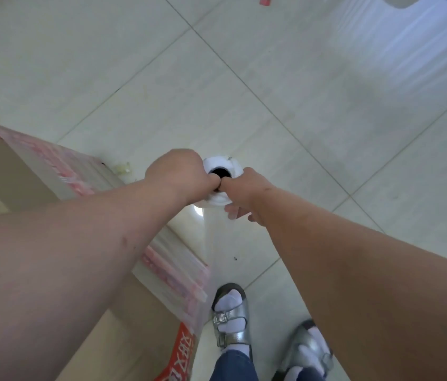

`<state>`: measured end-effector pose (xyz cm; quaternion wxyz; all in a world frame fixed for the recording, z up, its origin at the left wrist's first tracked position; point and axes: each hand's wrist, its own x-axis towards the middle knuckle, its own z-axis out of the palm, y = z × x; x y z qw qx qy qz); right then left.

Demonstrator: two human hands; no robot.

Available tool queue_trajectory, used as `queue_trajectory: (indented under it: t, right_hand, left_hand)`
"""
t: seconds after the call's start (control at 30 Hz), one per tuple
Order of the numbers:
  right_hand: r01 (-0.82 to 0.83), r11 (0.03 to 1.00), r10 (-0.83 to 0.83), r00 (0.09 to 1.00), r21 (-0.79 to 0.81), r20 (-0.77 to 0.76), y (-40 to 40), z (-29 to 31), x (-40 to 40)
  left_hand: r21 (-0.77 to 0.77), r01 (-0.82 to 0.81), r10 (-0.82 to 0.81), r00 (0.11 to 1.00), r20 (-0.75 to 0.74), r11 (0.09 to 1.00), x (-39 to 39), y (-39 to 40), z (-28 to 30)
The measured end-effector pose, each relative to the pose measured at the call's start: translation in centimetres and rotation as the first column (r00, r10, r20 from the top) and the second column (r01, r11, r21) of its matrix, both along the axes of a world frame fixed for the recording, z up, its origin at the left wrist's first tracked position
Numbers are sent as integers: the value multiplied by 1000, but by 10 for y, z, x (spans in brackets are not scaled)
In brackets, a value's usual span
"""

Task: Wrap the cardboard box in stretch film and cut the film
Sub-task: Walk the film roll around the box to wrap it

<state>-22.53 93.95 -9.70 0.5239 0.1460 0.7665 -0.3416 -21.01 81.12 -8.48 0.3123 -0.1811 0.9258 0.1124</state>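
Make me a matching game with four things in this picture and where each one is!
Things:
1. stretch film roll
2. cardboard box
3. silver sandals
4. red scrap

Places:
A. far off on the floor tiles, at the top of the view
B. held upright between both hands
C. on the person's feet, over white socks
D. on the left, partly under the left arm, its edge covered in film

Pairs: 1-B, 2-D, 3-C, 4-A

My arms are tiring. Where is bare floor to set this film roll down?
Bare tiled floor lies ahead of the roll, and right of it. Crowded: the cardboard box on the left, your sandalled feet below.
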Motion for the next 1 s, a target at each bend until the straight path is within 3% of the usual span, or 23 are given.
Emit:
queue_trajectory:
  t: [0.13,0.23,0.33,0.4,0.43,0.47,0.5,0.57,0.63,0.77,0.87,0.93,1.0]
  right_hand:
    - [-182,983,179,977,-8,-117,-26,-10,-22]
    - [-303,953,292,924,-5,-248,-40,-18,-38]
    - [-412,910,405,873,35,-272,-51,-21,-56]
    - [-477,878,473,851,40,-227,-55,-20,-63]
    - [-519,853,517,828,52,-220,-56,-19,-66]
    - [-568,819,569,789,76,-230,-58,-17,-69]
    - [-618,779,621,741,104,-256,-61,-15,-73]
    - [-699,707,692,652,110,-310,-69,-11,-82]
    - [-736,674,713,623,69,-320,-81,-5,-90]
    - [-685,728,652,698,-11,-297,-99,0,-102]
    - [-594,801,564,792,-79,-232,-108,-6,-105]
    - [-509,855,490,855,-99,-166,-107,-12,-106]
    - [-506,859,493,859,-77,-135,-130,-18,-108]
  left_hand:
    - [-141,159,-164,986,-25,977,-10,-27,-8]
    - [-106,94,-103,992,-79,990,-13,-41,-12]
    - [-8,-164,165,983,80,986,-12,-44,-16]
    - [151,-544,491,824,282,825,-10,-40,-18]
    - [208,-670,592,734,334,713,-8,-39,-19]
    - [228,-710,631,699,336,666,-9,-40,-19]
    - [220,-693,627,717,304,687,-13,-42,-18]
    - [136,-550,518,829,212,824,-25,-49,-15]
    - [11,-362,358,926,120,932,-40,-58,-7]
    - [-81,-237,235,972,-28,968,-47,-79,0]
    - [-69,-270,259,956,-137,960,-44,-89,-4]
    - [-40,-344,337,933,-125,938,-46,-86,-7]
    - [3,-494,494,869,24,870,-45,-105,-12]
